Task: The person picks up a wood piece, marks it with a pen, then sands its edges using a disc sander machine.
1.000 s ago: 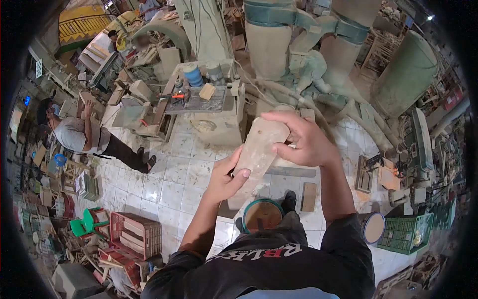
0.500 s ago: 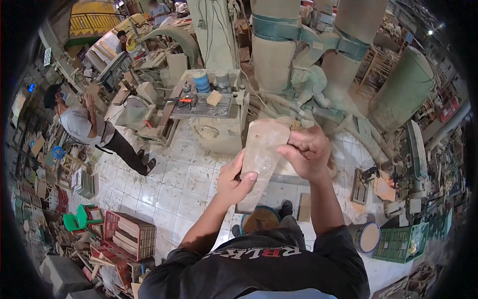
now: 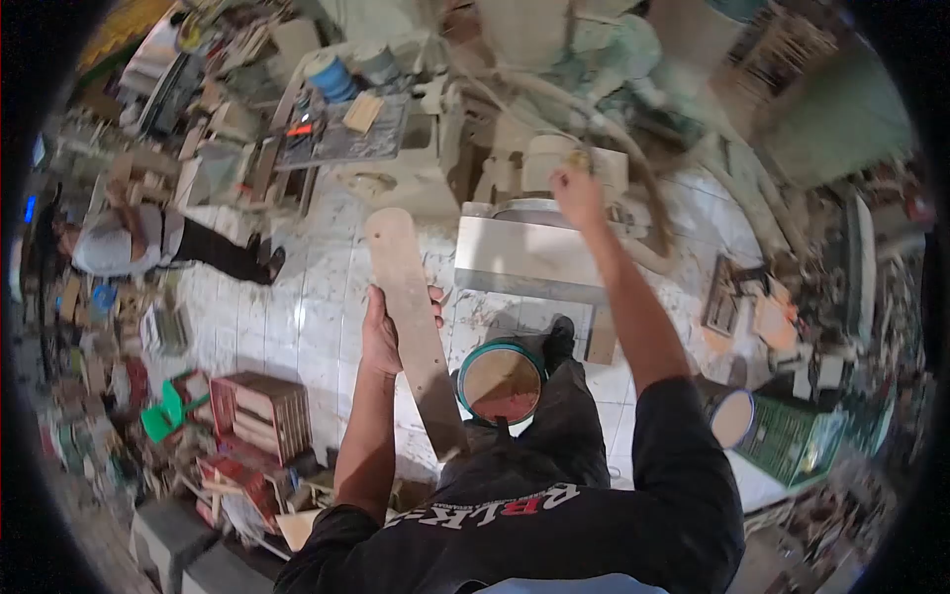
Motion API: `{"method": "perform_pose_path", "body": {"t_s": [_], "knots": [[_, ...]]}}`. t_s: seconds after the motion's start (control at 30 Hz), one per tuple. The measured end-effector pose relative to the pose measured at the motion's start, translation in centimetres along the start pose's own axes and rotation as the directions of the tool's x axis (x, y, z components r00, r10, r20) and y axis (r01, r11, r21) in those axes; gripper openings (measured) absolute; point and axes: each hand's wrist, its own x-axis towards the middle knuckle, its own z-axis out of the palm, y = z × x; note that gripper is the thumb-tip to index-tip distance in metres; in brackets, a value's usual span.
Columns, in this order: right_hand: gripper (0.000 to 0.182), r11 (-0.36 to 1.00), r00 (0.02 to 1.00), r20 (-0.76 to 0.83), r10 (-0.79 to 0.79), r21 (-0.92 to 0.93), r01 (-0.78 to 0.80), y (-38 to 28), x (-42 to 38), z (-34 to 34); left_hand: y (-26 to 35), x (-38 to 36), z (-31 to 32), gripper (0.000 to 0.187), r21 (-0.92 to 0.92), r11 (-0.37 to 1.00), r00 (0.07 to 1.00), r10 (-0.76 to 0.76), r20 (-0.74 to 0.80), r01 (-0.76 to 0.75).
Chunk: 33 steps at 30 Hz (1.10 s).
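Note:
My left hand (image 3: 381, 332) is wrapped round a long flat wooden board (image 3: 404, 297) with rounded far end and small holes in it. The board stands away from my body, its near end low by my lap. My right hand (image 3: 579, 193) is stretched forward over a dusty, pale box-shaped machine (image 3: 529, 252). Its fingers are curled together beside a small yellowish thing at the machine's top; whether they grip it I cannot make out.
Below the board is a round stool (image 3: 502, 384) with a teal rim. A worktable (image 3: 346, 134) bears a blue spool and a wood piece. Red crate (image 3: 259, 416) and green chair (image 3: 173, 406) stand left, a green crate (image 3: 792, 441) right. A person (image 3: 129, 238) stands far left.
My right hand has let go of the board and reached forward to the machine. My left hand has swung the board left. The view has tilted down and shifted right.

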Motion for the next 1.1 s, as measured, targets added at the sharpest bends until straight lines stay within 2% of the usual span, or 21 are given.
{"method": "perform_pose_path", "body": {"t_s": [0.07, 0.1, 0.13, 0.17, 0.2, 0.23, 0.27, 0.3, 0.33, 0.43, 0.5, 0.57, 0.6, 0.73, 0.83, 0.9, 0.93, 0.97, 1.03, 1.07, 1.1], "knots": [[0.038, 0.929, 0.994, 0.106, 0.036, -0.369, 0.006, 4.4, 6.4, 2.2, -1.5, 1.5, 0.2, 0.09, -0.021, 0.999, 0.998, -0.026, -0.06, 0.025], [0.045, 0.875, 0.983, 0.172, -0.066, -0.463, 0.14, 8.2, 9.5, 4.8, -2.1, 2.0, 0.4, 0.09, -0.043, 0.997, 0.995, -0.069, -0.069, 0.066], [0.051, 0.854, 0.917, 0.377, 0.133, -0.513, 0.088, 7.1, 11.3, 3.8, -3.0, 2.6, 0.6, 0.089, -0.059, 0.996, 0.994, -0.067, -0.085, 0.063], [0.055, 0.714, 0.907, 0.394, 0.15, -0.678, 0.177, 8.4, 12.5, 5.2, -3.7, 3.3, 0.8, 0.087, -0.079, 0.995, 0.993, -0.07, -0.095, 0.062], [0.059, 0.646, 0.873, 0.398, 0.282, -0.752, 0.134, 9.9, 14.3, 7.2, -4.5, 3.7, 1.0, 0.087, -0.093, 0.995, 0.987, -0.044, -0.157, 0.03], [0.059, 0.542, 0.851, 0.424, 0.309, -0.814, 0.209, 12.1, 16.3, 9.1, -5.2, 4.0, 1.2, 0.087, -0.157, 0.987, 0.985, -0.047, -0.168, 0.02], [0.053, 0.556, 0.843, 0.444, 0.303, -0.801, 0.222, 11.9, 16.7, 9.0, -6.0, 4.2, 1.4, 0.086, -0.223, 0.975, 0.983, -0.053, -0.176, 0.013], [0.047, 0.555, 0.784, 0.474, 0.4, -0.806, 0.205, 10.4, 17.2, 8.8, -6.8, 4.1, 1.7, 0.086, -0.245, 0.969, 0.973, -0.049, -0.227, -0.008], [0.045, 0.583, 0.78, 0.497, 0.38, -0.783, 0.215, 12.7, 18.4, 10.1, -7.1, 4.4, 1.9, 0.084, -0.235, 0.971, 0.975, -0.013, -0.223, -0.041], [0.043, 0.547, 0.756, 0.512, 0.408, -0.8, 0.246, 10.5, 18.5, 9.0, -7.8, 4.7, 3.3, 0.08, -0.249, 0.964, 0.971, 0.034, -0.239, -0.096], [0.044, 0.56, 0.793, 0.496, 0.354, -0.791, 0.245, 9.7, 18.0, 8.8, -8.3, 4.7, 3.6, 0.08, -0.225, 0.967, 0.966, 0.056, -0.252, -0.115], [0.044, 0.449, 0.775, 0.506, 0.379, -0.833, 0.324, 11.9, 18.6, 11.0, -8.8, 4.3, 3.7, 0.08, -0.23, 0.965, 0.963, 0.062, -0.262, -0.124], [0.044, 0.451, 0.773, 0.52, 0.362, -0.824, 0.342, 12.2, 18.8, 11.4, -9.1, 3.9, 3.8, 0.08, -0.237, 0.964, 0.962, 0.054, -0.267, -0.12], [0.04, 0.488, 0.828, 0.443, 0.345, -0.838, 0.245, 12.6, 19.2, 12.1, -9.2, 1.4, 4.1, 0.081, -0.211, 0.954, 0.96, 0.167, -0.225, -0.215], [0.037, 0.532, 0.84, 0.481, 0.253, -0.794, 0.294, 10.5, 16.8, 10.5, -9.2, -2.5, 4.2, 0.081, -0.164, 0.952, 0.936, 0.204, -0.288, -0.258], [0.034, 0.645, 0.894, 0.448, 0.014, -0.687, 0.335, 5.2, 12.2, 7.6, -8.6, -5.3, 4.0, 0.081, -0.088, 0.95, 0.926, 0.268, -0.267, -0.3], [0.036, 0.721, 0.871, 0.487, -0.069, -0.579, 0.381, 4.1, 10.0, 7.5, -8.4, -6.8, 3.9, 0.081, -0.081, 0.942, 0.918, 0.294, -0.265, -0.325], [0.038, 0.777, 0.843, 0.515, -0.154, -0.464, 0.425, 3.4, 7.4, 7.5, -8.3, -8.5, 3.5, 0.081, -0.071, 0.935, 0.913, 0.321, -0.252, -0.348], [0.04, 0.88, 0.678, 0.611, -0.408, 0.065, 0.471, 0.1, -0.9, 5.8, -8.3, -11.8, 2.8, 0.08, -0.063, 0.918, 0.901, 0.37, -0.225, -0.392], [0.037, 0.936, 0.615, 0.728, -0.303, 0.107, 0.334, -6.4, -7.6, 1.4, -8.4, -13.6, 2.4, 0.079, -0.093, 0.901, 0.893, 0.399, -0.21, -0.424], [0.028, 0.912, 0.539, 0.738, -0.406, 0.365, 0.187, -4.9, -12.9, 3.2, -8.6, -15.4, 2.0, 0.079, -0.125, 0.883, 0.884, 0.425, -0.197, -0.452]]}}
